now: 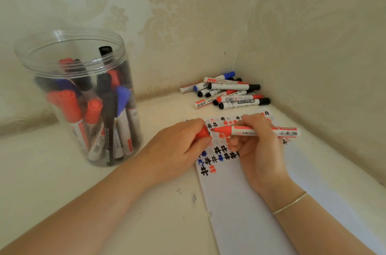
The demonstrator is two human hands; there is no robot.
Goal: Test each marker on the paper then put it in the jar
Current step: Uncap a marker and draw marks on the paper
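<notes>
Setting: home interior, room corner. Evidence: cream damask wallpaper [188, 14] on 2 meeting walls; off-white tabletop [156, 202], scuffed and ink-speckled, pushed into the corner; clear plastic jar [41, 62] reused for household marker storage.

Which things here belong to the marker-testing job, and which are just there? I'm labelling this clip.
Job:
red marker, uncapped, in right hand
red cap in left hand
paper with test marks
clear jar of markers
pile of markers in the corner

Just there:
bracelet
patterned wallpaper
</notes>
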